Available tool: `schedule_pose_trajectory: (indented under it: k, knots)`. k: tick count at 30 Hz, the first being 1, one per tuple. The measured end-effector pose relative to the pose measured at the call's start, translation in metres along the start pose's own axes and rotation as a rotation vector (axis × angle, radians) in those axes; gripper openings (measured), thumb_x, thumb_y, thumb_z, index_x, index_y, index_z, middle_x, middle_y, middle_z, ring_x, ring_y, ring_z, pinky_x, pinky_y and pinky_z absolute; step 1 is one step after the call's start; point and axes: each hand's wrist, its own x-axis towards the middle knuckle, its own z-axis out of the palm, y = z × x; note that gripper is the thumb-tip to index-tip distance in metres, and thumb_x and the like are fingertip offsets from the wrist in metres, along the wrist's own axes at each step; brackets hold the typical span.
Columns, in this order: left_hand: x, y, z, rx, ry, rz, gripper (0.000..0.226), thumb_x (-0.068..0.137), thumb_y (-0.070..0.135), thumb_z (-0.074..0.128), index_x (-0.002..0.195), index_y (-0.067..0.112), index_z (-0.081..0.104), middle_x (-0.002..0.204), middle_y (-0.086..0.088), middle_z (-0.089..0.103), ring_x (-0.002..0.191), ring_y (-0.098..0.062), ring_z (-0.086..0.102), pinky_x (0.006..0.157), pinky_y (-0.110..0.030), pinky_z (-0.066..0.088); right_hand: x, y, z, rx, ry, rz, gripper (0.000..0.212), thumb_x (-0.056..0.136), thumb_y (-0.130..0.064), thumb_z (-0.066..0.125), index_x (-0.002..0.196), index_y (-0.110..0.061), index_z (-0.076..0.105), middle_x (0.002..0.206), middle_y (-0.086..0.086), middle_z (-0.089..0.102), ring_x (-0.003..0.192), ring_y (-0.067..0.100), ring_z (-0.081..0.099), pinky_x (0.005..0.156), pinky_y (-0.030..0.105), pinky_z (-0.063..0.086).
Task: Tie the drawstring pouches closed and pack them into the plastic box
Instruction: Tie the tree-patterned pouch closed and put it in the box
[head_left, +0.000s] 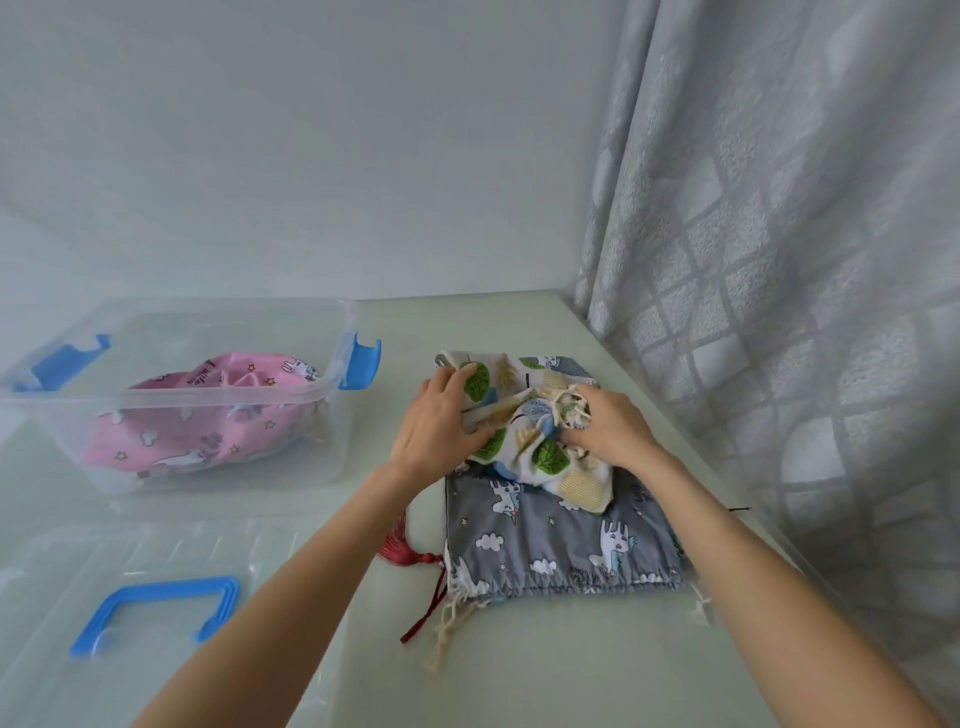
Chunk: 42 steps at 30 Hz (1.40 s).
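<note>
A white pouch with green leaf prints (524, 415) lies crumpled on top of a grey unicorn-print pouch (556, 540) on the table. My left hand (441, 426) grips the leaf pouch's left side, thumb curled under the cloth. My right hand (608, 426) holds the gathered, knotted cord end of the same pouch. The grey pouch lies flat, its cream drawstrings (447, 629) trailing off its near-left corner. A pink unicorn pouch (208, 415) sits inside the clear plastic box (332, 364) at the left.
The box's clear lid (171, 545) with a blue handle (161, 613) lies near the front left. A red tassel (397, 545) and cord poke out from under the grey pouch. A grey patterned curtain (779, 260) hangs along the table's right edge.
</note>
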Motion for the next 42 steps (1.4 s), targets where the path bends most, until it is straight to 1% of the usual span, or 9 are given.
schedule_pose_trajectory:
  k: [3, 7, 11, 23, 28, 33, 35, 38, 42]
  knots:
    - [-0.003, 0.007, -0.011, -0.105, 0.009, 0.046, 0.079, 0.078, 0.021, 0.071, 0.143, 0.010, 0.027, 0.131, -0.009, 0.037, 0.101, -0.030, 0.053, 0.081, -0.039, 0.047, -0.010, -0.008, -0.017, 0.051, 0.130, -0.048, 0.043, 0.079, -0.021, 0.073, 0.118, -0.015, 0.057, 0.110, 0.007, 0.065, 0.093, 0.026, 0.061, 0.073, 0.030, 0.046]
    - [-0.011, 0.014, -0.044, -0.072, 0.112, 0.166, 0.074, 0.079, 0.008, 0.068, 0.142, 0.009, 0.029, 0.133, -0.012, 0.036, 0.093, -0.039, 0.057, 0.073, -0.050, 0.052, -0.027, -0.034, -0.050, 0.085, 0.248, -0.227, 0.036, 0.076, -0.015, 0.075, 0.110, -0.013, 0.061, 0.102, 0.005, 0.064, 0.085, 0.022, 0.059, 0.070, 0.032, 0.048]
    - [-0.025, 0.008, -0.099, -0.028, 0.255, 0.208, 0.070, 0.078, 0.004, 0.068, 0.140, 0.014, 0.036, 0.131, -0.010, 0.042, 0.093, -0.035, 0.057, 0.072, -0.046, 0.053, -0.034, -0.077, -0.077, 0.148, 0.317, -0.399, 0.033, 0.076, -0.010, 0.074, 0.106, -0.012, 0.061, 0.099, 0.004, 0.061, 0.081, 0.020, 0.058, 0.068, 0.034, 0.048]
    - [-0.027, -0.106, -0.239, -0.052, 0.550, 0.015, 0.053, 0.078, -0.001, 0.067, 0.126, 0.015, 0.052, 0.123, -0.003, 0.054, 0.088, -0.018, 0.057, 0.079, -0.037, 0.053, 0.036, -0.264, -0.058, 0.104, 0.485, -0.744, 0.035, 0.079, 0.001, 0.064, 0.112, -0.008, 0.056, 0.097, 0.009, 0.056, 0.077, 0.020, 0.050, 0.060, 0.027, 0.035]
    - [-0.023, -0.164, -0.253, -0.078, 0.460, -0.092, 0.053, 0.077, -0.002, 0.066, 0.124, 0.018, 0.054, 0.121, -0.002, 0.056, 0.091, -0.023, 0.060, 0.080, -0.041, 0.053, 0.062, -0.303, -0.022, 0.117, 0.401, -0.815, 0.039, 0.078, 0.005, 0.062, 0.114, -0.008, 0.057, 0.100, 0.008, 0.056, 0.082, 0.020, 0.051, 0.062, 0.031, 0.042]
    - [-0.031, -0.200, -0.248, 0.071, 0.156, -0.211, 0.049, 0.082, 0.012, 0.064, 0.127, 0.027, 0.052, 0.121, -0.001, 0.059, 0.090, -0.019, 0.061, 0.081, -0.032, 0.050, 0.068, -0.313, 0.010, -0.013, 0.109, -0.816, 0.044, 0.079, -0.034, 0.072, 0.114, -0.017, 0.054, 0.091, 0.000, 0.057, 0.078, 0.019, 0.053, 0.060, 0.029, 0.037]
    - [-0.037, -0.204, -0.245, 0.152, 0.188, -0.279, 0.047, 0.081, 0.034, 0.067, 0.126, 0.028, 0.053, 0.120, -0.002, 0.058, 0.095, -0.018, 0.062, 0.084, -0.032, 0.049, 0.070, -0.316, 0.020, -0.131, 0.071, -0.788, 0.061, 0.074, -0.053, 0.071, 0.121, -0.021, 0.048, 0.089, 0.000, 0.060, 0.077, 0.021, 0.055, 0.057, 0.030, 0.036]
    - [-0.041, -0.199, -0.237, 0.227, 0.263, -0.264, 0.038, 0.084, 0.042, 0.061, 0.118, 0.026, 0.060, 0.121, -0.003, 0.058, 0.094, -0.020, 0.062, 0.086, -0.033, 0.049, 0.080, -0.323, 0.042, -0.349, 0.077, -0.758, 0.082, 0.067, -0.067, 0.064, 0.132, -0.022, 0.041, 0.113, 0.003, 0.058, 0.104, 0.024, 0.052, 0.075, 0.033, 0.040]
    - [-0.051, -0.182, -0.227, 0.181, 0.301, -0.218, 0.024, 0.088, 0.038, 0.058, 0.109, 0.028, 0.064, 0.102, 0.010, 0.068, 0.091, -0.009, 0.062, 0.080, -0.030, 0.051, 0.084, -0.318, 0.055, -0.397, -0.007, -0.636, 0.067, 0.071, -0.064, 0.064, 0.122, -0.021, 0.054, 0.123, 0.005, 0.050, 0.116, 0.026, 0.041, 0.093, 0.035, 0.035]
